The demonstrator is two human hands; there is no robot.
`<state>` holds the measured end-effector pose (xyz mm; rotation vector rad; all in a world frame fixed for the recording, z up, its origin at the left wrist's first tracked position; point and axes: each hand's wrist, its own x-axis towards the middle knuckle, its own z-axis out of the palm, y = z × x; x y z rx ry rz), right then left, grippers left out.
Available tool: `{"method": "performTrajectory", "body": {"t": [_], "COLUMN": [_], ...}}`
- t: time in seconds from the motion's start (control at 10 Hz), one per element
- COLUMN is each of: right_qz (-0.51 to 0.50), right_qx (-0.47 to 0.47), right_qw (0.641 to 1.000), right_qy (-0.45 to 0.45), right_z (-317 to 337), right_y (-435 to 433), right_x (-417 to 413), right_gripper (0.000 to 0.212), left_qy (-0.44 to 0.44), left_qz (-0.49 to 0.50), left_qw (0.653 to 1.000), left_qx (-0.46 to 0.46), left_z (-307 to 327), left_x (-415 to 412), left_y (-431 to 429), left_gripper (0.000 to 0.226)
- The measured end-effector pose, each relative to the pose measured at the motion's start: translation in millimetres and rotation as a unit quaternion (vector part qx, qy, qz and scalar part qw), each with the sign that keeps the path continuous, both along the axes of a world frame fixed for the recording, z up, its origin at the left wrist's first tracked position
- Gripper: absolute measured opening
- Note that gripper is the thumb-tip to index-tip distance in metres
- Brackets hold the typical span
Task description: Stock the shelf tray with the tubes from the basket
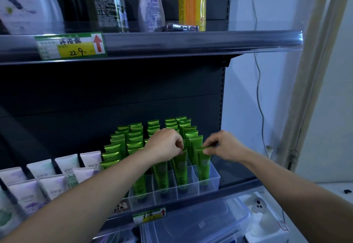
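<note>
Left hand (164, 145): fingers (178, 143) pinch crimped top of green tube (180, 168), probably to steer it cap-down into a near cell of shelf tray (211, 184). Right hand (225, 145): fingers likewise pinch neighbouring tube (203, 164), right-end column. Basket unseen.

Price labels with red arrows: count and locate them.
2. One label on the upper shelf edge, left; another on the lower shelf edge, under the clear tray. Left arm may hide more.

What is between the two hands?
In the head view, upright green tubes stand in the clear tray between the left hand and right hand.
</note>
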<state>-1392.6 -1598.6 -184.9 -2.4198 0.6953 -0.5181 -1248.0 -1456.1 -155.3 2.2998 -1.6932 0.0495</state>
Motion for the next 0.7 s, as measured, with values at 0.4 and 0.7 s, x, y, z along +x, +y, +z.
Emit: {"method": "performTrajectory", "body": {"t": [0.4, 0.7], "right_qz": [-0.011, -0.039], "right_qx": [-0.024, -0.096], "right_qw": [1.0, 0.994], "right_qy": [0.015, 0.013], "right_z": [-3, 4], "right_y": [4, 19], "right_x": [-1, -10], "right_gripper": [0.025, 0.045], "left_qy": [-0.018, -0.05], "left_qz": [-0.009, 0.012], "left_qw": [1.0, 0.998], "left_qx": [0.01, -0.03], "left_z": [1, 7], "left_x": [1, -1], "left_y": [2, 19], "left_gripper": [0.017, 0.018]}}
